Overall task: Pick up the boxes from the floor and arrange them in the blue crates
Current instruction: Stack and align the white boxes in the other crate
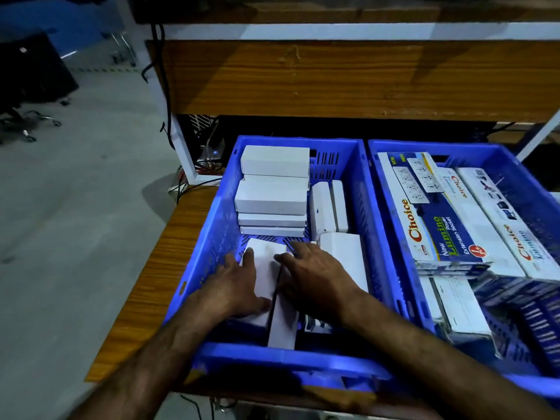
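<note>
Two blue crates stand side by side on a wooden table. The left crate holds plain white boxes: a stack at its far end, two upright ones beside the stack. Both my hands are inside its near end. My left hand lies flat on a white box, fingers spread. My right hand presses on the neighbouring white box, next to another white box. The right crate holds long printed extension-socket boxes.
The wooden table edge shows left of the crates, with grey floor beyond it. A wooden panel and white frame leg rise behind the crates, with cables at the base. Office chairs stand far left.
</note>
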